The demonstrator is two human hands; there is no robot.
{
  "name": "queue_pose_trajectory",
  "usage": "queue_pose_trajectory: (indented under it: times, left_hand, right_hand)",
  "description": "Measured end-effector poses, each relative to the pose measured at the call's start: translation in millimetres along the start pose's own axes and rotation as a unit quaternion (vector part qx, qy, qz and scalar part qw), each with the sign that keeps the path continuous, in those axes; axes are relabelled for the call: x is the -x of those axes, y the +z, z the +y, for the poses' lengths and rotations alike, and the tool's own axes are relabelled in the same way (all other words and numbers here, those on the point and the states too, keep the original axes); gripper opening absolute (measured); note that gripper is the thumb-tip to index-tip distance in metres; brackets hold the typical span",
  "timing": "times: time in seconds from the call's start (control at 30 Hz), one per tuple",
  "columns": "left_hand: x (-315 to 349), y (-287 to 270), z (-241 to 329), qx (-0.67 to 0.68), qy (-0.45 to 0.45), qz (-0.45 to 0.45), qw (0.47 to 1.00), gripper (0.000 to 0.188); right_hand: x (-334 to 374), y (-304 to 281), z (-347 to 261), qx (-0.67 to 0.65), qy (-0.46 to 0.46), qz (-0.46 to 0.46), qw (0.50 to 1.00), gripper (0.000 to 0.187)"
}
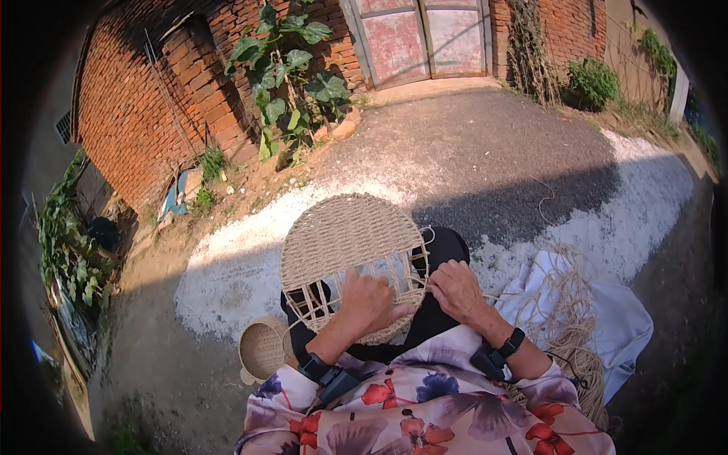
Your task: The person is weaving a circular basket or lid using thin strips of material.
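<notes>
A rounded, beige woven cord piece [353,231] rests across my lap. Its far part is tightly woven, while the near part is an open lattice of cord strands with gaps. My left hand [368,303] lies curled over the lattice, thumb toward the right; its other fingertips are hidden. At the right rim, my right hand [455,292] is closed in a pinch on the piece's edge, and a loose cord loop stands out just above it. Whether a single strand is between those fingers is too small to tell.
A small round woven basket [262,350] sits on the ground at my left. By my right side, a tangled heap of cord [565,318] lies over white cloth [626,318]. Farther off are a leafy plant [277,72], a brick wall [144,114] and a faded red double door [425,42].
</notes>
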State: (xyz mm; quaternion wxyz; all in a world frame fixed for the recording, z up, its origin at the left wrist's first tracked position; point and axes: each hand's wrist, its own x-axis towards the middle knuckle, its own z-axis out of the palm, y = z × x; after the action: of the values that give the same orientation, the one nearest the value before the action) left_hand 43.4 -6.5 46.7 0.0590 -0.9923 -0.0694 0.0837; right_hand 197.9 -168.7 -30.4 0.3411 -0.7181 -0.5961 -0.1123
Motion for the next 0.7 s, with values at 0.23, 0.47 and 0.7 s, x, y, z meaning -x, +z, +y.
queue_pose_trajectory:
  times: [0.23, 0.47, 0.7]
  left_hand:
    - [25, 18, -28, 0.338, 0.025, 0.272, 0.901, 0.019]
    - [90, 47, -85, 0.241, -0.223, 0.482, 0.813, 0.023]
    - [113, 75, -96, 0.371, -0.351, 0.405, 0.759, 0.039]
  right_hand:
    - [36, -26, 52, -0.016, 0.048, -0.008, 0.999, 0.011]
    - [111, -75, 204, 0.292, 0.324, 0.007, 0.900, 0.011]
    - [3, -24, 27, -0.015, 0.014, -0.026, 0.999, 0.019]
